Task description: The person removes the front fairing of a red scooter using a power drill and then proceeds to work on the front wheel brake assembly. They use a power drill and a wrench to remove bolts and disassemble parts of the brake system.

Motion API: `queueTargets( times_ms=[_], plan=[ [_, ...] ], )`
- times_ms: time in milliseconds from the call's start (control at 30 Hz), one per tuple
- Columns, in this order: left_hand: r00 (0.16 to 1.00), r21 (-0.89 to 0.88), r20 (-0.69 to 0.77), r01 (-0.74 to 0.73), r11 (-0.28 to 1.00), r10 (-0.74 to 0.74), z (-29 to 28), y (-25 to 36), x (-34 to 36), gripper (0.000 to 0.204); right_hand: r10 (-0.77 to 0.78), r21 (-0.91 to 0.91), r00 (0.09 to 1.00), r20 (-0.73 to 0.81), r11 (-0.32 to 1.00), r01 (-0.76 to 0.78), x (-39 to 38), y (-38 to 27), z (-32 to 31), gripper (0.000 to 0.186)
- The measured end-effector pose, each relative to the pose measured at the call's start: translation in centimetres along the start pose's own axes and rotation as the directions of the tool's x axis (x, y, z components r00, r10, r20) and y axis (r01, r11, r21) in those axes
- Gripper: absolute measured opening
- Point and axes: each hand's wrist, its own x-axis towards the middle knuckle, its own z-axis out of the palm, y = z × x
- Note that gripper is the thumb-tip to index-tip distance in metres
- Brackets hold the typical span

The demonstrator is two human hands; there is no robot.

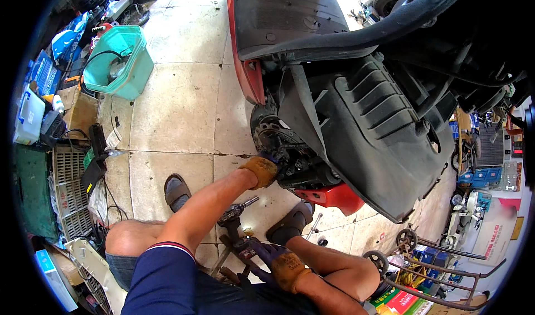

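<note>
My left hand, in a brown and dark-blue work glove, reaches into the dark mechanical parts at the lower end of a red-bodied vehicle. Its fingertips are hidden against those parts, so what they grip does not show. Low in front of my body, my gloved right hand is closed around the base of a cordless impact wrench. The tool's socket end points up and to the right. Above the left hand's work area spreads a large black ribbed plastic cover, with a red panel beneath it.
Tiled floor stretches left of the vehicle. A teal bin stands there beside boxes and cables. On the floor near my right sandal lies a metal hand tool. A wheeled hand truck is at the lower right.
</note>
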Motion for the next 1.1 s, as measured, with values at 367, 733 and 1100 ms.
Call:
queueTargets(
  times_ms=[367, 733, 1100],
  plan=[
    [0.980, -0.060, 0.198, 0.045, 0.997, -0.033, -5.4, 1.6, -0.6, 0.022, -0.054, 0.034, 0.998, -0.033, 0.998, 0.055, 0.3, 0.1, 0.6, 0.066],
    [0.912, 0.185, -0.075, -0.384, 0.905, 0.402, -3.5, -1.0, -2.9, 0.042, -0.059, -0.005, 0.998, -0.019, 0.998, 0.059, 0.3, 0.6, 0.6, 0.067],
    [0.896, 0.083, -0.042, -0.438, 0.895, 0.442, -2.6, 1.6, -7.6, 0.045, -0.096, -0.056, 0.994, -0.048, 0.994, 0.093, 0.1, -0.7, 0.3, 0.064]
  ],
)
